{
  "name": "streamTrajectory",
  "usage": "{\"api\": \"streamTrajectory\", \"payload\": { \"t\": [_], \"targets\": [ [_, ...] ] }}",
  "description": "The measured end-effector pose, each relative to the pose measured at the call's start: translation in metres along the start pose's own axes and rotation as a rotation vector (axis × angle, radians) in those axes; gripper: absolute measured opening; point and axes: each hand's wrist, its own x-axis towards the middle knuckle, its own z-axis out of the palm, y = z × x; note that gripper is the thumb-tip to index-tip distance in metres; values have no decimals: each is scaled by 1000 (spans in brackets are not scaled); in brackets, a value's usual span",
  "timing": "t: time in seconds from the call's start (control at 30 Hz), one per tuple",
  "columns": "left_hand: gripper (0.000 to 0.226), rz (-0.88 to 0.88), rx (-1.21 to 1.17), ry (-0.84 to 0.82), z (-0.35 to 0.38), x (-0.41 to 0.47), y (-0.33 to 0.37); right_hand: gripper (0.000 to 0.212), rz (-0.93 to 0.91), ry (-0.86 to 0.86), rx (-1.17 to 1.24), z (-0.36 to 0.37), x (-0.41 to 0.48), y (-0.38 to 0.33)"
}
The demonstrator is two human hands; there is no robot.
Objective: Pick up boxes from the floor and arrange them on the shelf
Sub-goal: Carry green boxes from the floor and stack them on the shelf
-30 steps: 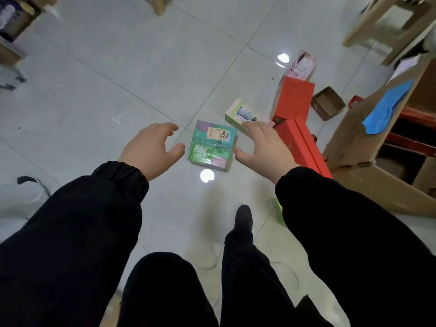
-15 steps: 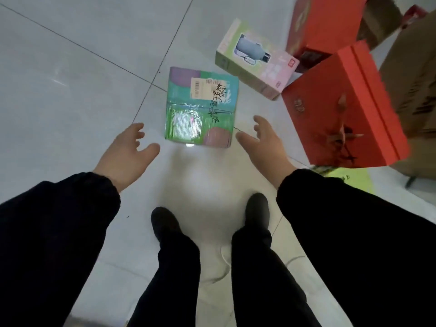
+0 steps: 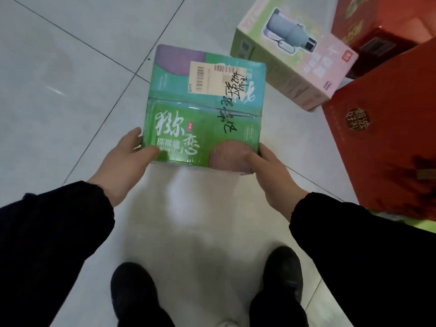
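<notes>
A green and teal box (image 3: 203, 109) with a shipping label and black handwriting lies on the tiled floor in front of me. My left hand (image 3: 125, 161) grips its near left corner, thumb on top and fingers along the side. My right hand (image 3: 269, 168) grips the near right corner the same way. Behind it lies a pink and green box (image 3: 292, 60) printed with a grey bottle. A large red box (image 3: 389, 149) sits to the right. The shelf is out of view.
A second red box (image 3: 377, 22) stands at the top right behind the large one. My two black shoes (image 3: 134, 291) stand on the pale floor tiles (image 3: 70, 67) just behind the green box. A strip of green shows under the large red box.
I have bent lower and the boxes fill more of the view. Both hands, open and apart before, have closed in onto the near corners of the green box.
</notes>
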Motion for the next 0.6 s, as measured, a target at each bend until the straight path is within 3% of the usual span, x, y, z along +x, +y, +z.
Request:
{"api": "streamTrajectory", "payload": {
  "t": [0.03, 0.1, 0.17, 0.33, 0.43, 0.6],
  "targets": [
    [70, -10, -65, 47, -5, -7, 2, 46, -25, -8, 39, -1, -9, -9],
    [31, 19, -163, 70, -20, -29, 17, 33, -59, -21, 137, -8, -29, -32],
    [27, 20, -285, 121, -36, -55, 38, 26, -69, -28, 206, -13, -55, -63],
    [35, 19, -356, 71, -81, -148, 106, 20, -82, -11, 294, -31, -146, -139],
    [49, 36, -437, 32, -119, -213, 160, 47, -102, -25, 310, -49, -216, -195],
    [69, 150, -444, 69, -194, -335, 260, 64, -292, -135, 267, -80, -343, -315]
  ]
}}
